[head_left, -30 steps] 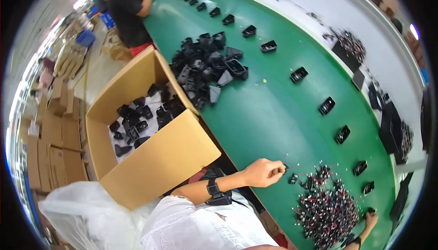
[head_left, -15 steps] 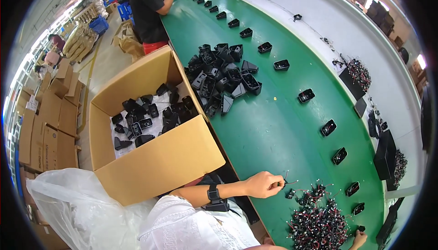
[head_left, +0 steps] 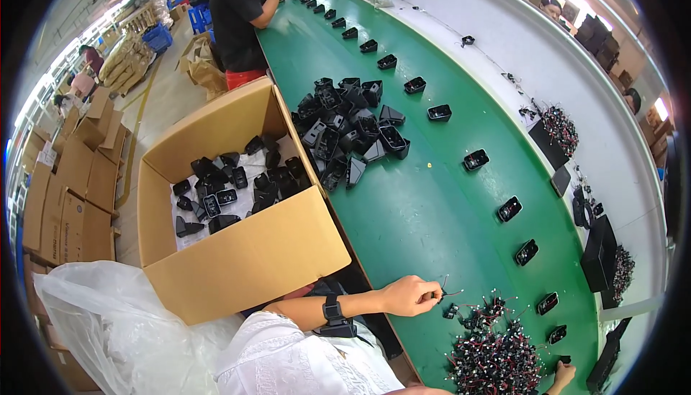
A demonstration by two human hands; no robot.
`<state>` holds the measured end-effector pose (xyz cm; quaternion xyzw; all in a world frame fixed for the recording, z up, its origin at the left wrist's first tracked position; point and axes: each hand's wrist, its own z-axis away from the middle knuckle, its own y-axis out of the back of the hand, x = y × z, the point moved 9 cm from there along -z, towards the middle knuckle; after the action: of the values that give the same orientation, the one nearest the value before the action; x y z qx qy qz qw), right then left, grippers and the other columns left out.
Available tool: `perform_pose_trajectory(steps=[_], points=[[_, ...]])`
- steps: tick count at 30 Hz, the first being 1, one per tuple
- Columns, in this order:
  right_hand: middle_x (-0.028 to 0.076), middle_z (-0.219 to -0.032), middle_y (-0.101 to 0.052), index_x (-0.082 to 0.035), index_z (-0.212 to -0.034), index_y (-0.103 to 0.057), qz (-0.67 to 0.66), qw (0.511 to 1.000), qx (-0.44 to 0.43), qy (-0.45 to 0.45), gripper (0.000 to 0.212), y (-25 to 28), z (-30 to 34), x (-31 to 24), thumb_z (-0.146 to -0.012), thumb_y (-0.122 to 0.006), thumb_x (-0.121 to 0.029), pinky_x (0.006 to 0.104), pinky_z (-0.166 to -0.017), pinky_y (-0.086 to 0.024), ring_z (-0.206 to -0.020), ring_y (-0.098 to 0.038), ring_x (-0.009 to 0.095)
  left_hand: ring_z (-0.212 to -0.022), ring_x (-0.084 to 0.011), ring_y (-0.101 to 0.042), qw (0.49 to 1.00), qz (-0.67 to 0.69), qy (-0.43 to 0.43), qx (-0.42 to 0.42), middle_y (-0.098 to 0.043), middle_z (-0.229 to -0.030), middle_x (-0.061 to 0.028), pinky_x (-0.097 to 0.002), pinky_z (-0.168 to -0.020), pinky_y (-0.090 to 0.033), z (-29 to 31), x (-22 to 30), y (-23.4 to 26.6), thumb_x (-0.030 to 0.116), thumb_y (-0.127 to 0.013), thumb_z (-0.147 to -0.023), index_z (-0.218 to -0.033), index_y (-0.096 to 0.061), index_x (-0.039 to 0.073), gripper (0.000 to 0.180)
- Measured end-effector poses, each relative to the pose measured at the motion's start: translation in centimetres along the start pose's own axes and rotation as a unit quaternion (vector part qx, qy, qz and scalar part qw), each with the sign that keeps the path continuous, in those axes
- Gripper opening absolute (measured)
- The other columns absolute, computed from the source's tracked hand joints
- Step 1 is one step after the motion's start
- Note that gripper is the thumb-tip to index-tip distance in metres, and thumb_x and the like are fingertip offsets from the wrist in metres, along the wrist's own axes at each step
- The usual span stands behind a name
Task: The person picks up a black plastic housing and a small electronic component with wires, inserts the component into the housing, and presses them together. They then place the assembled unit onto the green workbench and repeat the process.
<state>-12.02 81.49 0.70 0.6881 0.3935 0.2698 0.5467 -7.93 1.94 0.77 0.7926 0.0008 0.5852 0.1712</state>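
My left hand (head_left: 412,295), with a black band on its wrist, is closed in a pinch on a small wired part (head_left: 445,293) with thin red and black leads. It hovers beside a heap of similar wired parts (head_left: 495,355) on the green worktop (head_left: 425,229). At the lower right edge, my right hand (head_left: 563,375) has its fingers closed at a small black piece (head_left: 565,359), of which only the top shows. Nearest to it in a curved row is an open black plastic housing (head_left: 558,334); several more stretch away to the far end.
Left of the worktop stands an open cardboard box (head_left: 248,257) partly filled with black housings. More housings lie piled (head_left: 353,125) beside it. Clear plastic sheeting (head_left: 122,323) hangs at the lower left. A co-worker in black (head_left: 236,17) works at the far end. Wire bundles (head_left: 560,130) lie along the right ledge.
The whole view has shifted slightly, so the worktop things appear a little left and lower. Both hands keep nearly the same pose, the left still pinching the wired part.
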Motion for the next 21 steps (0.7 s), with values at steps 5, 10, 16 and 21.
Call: perform_pose_trajectory(steps=[5, 10, 16, 21], points=[[0.018, -0.084, -0.071, -0.001, -0.085, -0.066, 0.002, 1.0, -0.001, 0.002, 0.035, 0.5, 0.5, -0.6, -0.073, -0.086, -0.028, 0.0472, -0.079, -0.055, -0.082, -0.07, 0.037, -0.053, -0.0168, -0.064, 1.0, -0.001, -0.002, -0.001, -0.067, -0.065, -0.0053, -0.0309, -0.052, -0.049, 0.0, 0.0, -0.2, 0.009, -0.065, -0.088, -0.096, -0.063, 0.005, 0.009], [0.019, -0.087, -0.071, 0.0, -0.087, -0.067, 0.012, 0.999, -0.036, 0.001, 0.037, 1.2, 0.4, -0.8, -0.075, -0.085, -0.031, 0.0471, -0.08, -0.054, -0.084, -0.069, 0.038, -0.055, -0.0167, -0.065, 1.0, 0.002, 0.002, -0.009, -0.068, -0.066, -0.0056, -0.0308, -0.053, -0.05, -0.3, -0.2, -0.1, 0.009, -0.065, -0.088, -0.096, -0.064, 0.005, 0.009], [0.02, -0.113, -0.065, 0.002, -0.105, -0.064, -0.089, 0.979, 0.037, 0.179, 0.032, 9.6, 2.6, -12.6, -0.09, -0.072, -0.025, 0.045, -0.095, -0.047, -0.106, -0.062, 0.037, -0.054, -0.0182, -0.065, 1.0, -0.009, -0.01, 0.003, -0.066, -0.063, -0.0057, -0.0319, -0.052, -0.049, -0.2, -0.2, -0.1, 0.009, -0.065, -0.088, -0.094, -0.063, 0.005, 0.007], [0.02, -0.132, -0.059, 0.002, -0.113, -0.061, -0.203, 0.913, 0.005, 0.355, 0.027, 22.4, 17.0, -35.7, -0.091, -0.066, -0.013, 0.0441, -0.108, -0.04, -0.123, -0.056, 0.037, -0.057, -0.0265, -0.065, 0.999, 0.006, 0.027, -0.032, -0.066, -0.063, -0.0087, -0.0391, -0.056, -0.049, -1.1, 1.3, -0.2, 0.014, -0.064, -0.086, -0.09, -0.062, 0.005, 0.01]])
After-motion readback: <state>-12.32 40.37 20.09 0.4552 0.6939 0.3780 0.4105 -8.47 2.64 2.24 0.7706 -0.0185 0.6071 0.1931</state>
